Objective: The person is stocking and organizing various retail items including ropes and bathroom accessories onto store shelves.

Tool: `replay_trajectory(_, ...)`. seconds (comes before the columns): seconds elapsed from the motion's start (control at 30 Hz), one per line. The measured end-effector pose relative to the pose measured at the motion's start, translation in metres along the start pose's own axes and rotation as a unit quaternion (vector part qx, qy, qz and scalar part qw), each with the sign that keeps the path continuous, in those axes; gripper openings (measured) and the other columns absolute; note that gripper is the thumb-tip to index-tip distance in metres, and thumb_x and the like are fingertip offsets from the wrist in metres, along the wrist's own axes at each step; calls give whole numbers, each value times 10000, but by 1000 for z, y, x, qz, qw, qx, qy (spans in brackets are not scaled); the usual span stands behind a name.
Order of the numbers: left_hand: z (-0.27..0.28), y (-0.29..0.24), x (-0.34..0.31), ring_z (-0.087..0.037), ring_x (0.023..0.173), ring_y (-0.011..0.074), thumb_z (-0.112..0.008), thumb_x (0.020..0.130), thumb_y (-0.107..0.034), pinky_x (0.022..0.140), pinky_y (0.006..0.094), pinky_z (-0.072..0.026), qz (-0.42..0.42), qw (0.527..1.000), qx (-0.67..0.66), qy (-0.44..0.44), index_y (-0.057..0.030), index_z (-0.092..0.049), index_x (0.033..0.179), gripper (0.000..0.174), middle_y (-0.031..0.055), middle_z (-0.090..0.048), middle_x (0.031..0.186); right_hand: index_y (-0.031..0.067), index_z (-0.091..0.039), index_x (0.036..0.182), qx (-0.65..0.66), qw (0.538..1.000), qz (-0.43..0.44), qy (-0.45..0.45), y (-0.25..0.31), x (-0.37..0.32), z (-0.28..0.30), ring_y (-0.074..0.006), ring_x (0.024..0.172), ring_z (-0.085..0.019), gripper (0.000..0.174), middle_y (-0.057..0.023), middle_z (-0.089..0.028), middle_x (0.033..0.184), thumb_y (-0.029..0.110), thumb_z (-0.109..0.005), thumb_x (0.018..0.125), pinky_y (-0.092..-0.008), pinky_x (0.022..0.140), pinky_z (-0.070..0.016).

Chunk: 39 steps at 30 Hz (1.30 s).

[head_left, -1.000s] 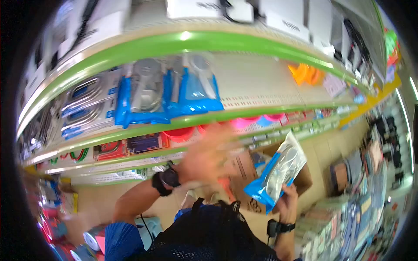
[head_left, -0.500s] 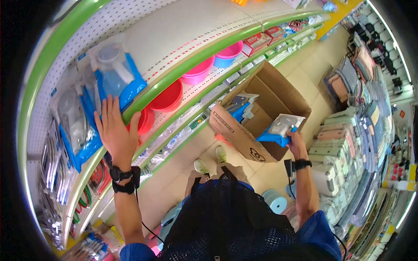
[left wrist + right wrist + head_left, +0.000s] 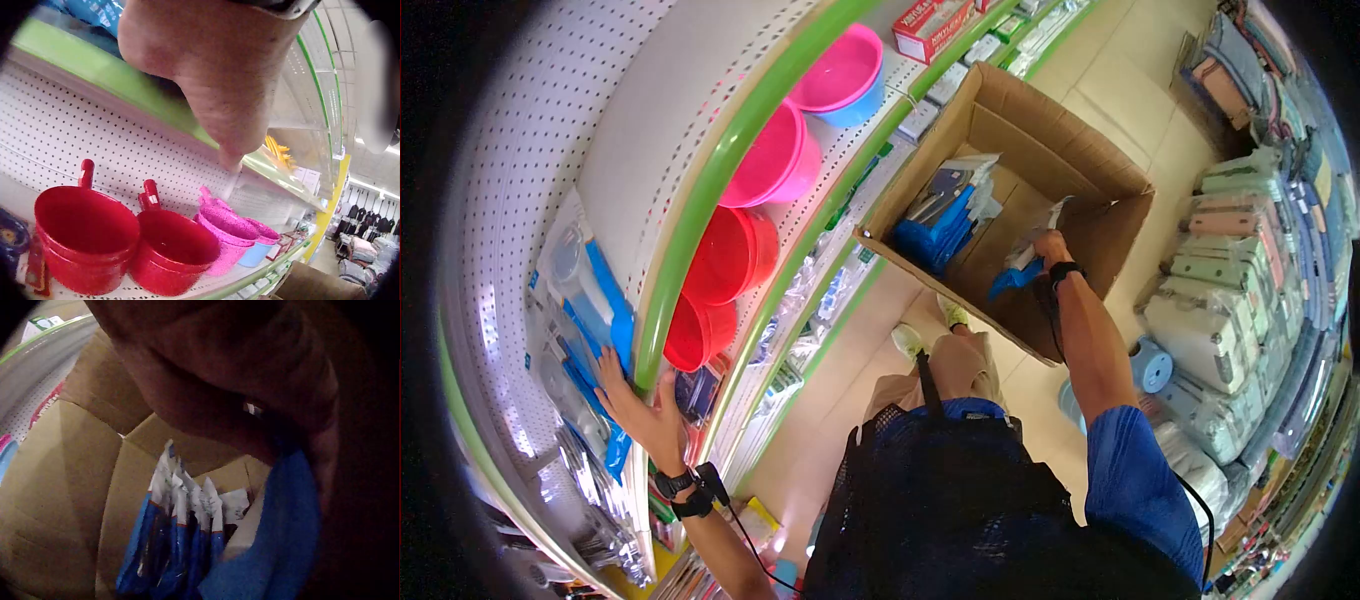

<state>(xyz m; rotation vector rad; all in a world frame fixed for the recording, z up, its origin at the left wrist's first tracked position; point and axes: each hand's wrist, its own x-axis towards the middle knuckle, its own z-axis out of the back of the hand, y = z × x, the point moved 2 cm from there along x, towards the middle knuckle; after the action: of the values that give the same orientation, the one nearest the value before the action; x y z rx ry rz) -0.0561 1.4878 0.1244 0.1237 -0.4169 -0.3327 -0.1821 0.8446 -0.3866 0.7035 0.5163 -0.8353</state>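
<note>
My right hand [image 3: 1050, 248] is inside the cardboard box [image 3: 1090, 165], gripping a blue-and-clear package [image 3: 1017, 275]. In the right wrist view, the fingers curl round its blue part [image 3: 281, 531]. Several similar packages [image 3: 945, 215] stand in the box's left side. My left hand [image 3: 645, 415], fingers spread, rests against blue-and-clear packages [image 3: 590, 290] at the shelf's front edge. In the left wrist view, that hand [image 3: 206, 75] lies over the green shelf edge [image 3: 94, 69]; most of its fingers are hidden.
Red tubs [image 3: 730, 255] and pink tubs [image 3: 775, 160] line the lower shelf, with a red box [image 3: 930, 28] beyond. Stacked wrapped goods [image 3: 1200, 310] stand on the right. A blue stool [image 3: 1150, 367] is beside the cardboard box. Feet [image 3: 908, 340] show on the tiled floor.
My right hand has lowered its package into the box. My left hand went from a blur in mid-air to the shelf packages and remains there. The head view has shifted.
</note>
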Motion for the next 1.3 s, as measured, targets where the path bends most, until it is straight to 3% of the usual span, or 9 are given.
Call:
replay_trajectory(0.47,-7,4,-4,-389,1417,361,-682,914,-372,1216,541,-107,19,999,-14,31,2,-407,1485,735,185,-446,1523,152,-783,912,-461,877,130,41,-93,45,-140,-327,885,-700,131,-98,-734,1030,169,-677,837,-486,695,-547)
replay_trajectory(0.6,-7,1,-3,-389,1418,358,-685,913,-361,1218,532,-105,19,1000,-17,12,7,-409,1481,731,189,-448,1519,122,-776,907,-453,878,152,-35,-213,141,-218,-362,873,-695,199,-111,-737,1012,231,-609,901,-506,702,-545)
replay_trajectory(0.63,-8,1,-2,-391,1416,358,-690,909,-359,1216,534,-110,14,1000,-16,13,7,-412,1479,732,188,-452,1517,100,-769,898,-570,803,171,-44,-218,141,-226,-373,861,-692,238,-134,-736,993,251,-587,921,-505,700,-544)
replay_trajectory(0.67,-7,3,-5,-391,1416,358,-690,909,-359,1216,534,-110,21,1000,-18,4,7,-412,1479,732,188,-452,1517,100,-769,898,-573,799,174,-54,-188,139,-211,-373,861,-692,238,-134,-736,993,251,-587,921,-505,700,-544)
replay_trajectory(0.8,-3,9,-6,-420,1403,359,-678,899,-445,1202,560,-140,27,999,-10,-13,-22,-442,1464,744,176,-477,1504,90,-738,936,-365,917,150,-60,-64,75,-93,-383,859,-681,193,-168,-720,973,204,-663,799,-496,681,-533)
replay_trajectory(0.97,19,9,1,-424,1397,373,-681,921,-320,1190,515,-216,47,996,-60,51,-11,-467,1441,642,201,-478,1496,77,-700,983,-273,899,314,-136,32,9,3,-397,857,-666,347,-211,-700,948,145,-759,647,-485,657,-519)
replay_trajectory(1.0,19,7,5,-433,1388,377,-677,930,-274,1178,494,-254,93,991,-92,4,0,-481,1423,597,206,-484,1487,58,-657,947,141,977,146,-60,57,-25,38,-292,716,-600,192,-143,-627,834,122,-687,768,-415,571,-478)
replay_trajectory(1.1,45,31,-2,-471,1340,408,-671,942,-207,1133,465,-346,177,975,-92,-100,18,-513,1381,518,237,-499,1455,-33,-605,984,496,867,-34,32,130,-88,83,-158,530,-522,141,-89,-580,710,80,-558,915,-302,427,-395)
replay_trajectory(1.3,41,116,-36,-468,1333,432,-642,943,-412,1108,486,-367,297,948,78,-80,36,-490,1397,656,283,-496,1436,12,-595,974,454,886,89,-14,170,-144,124,-169,683,-653,174,-86,-671,844,181,-626,946,-292,546,-502)
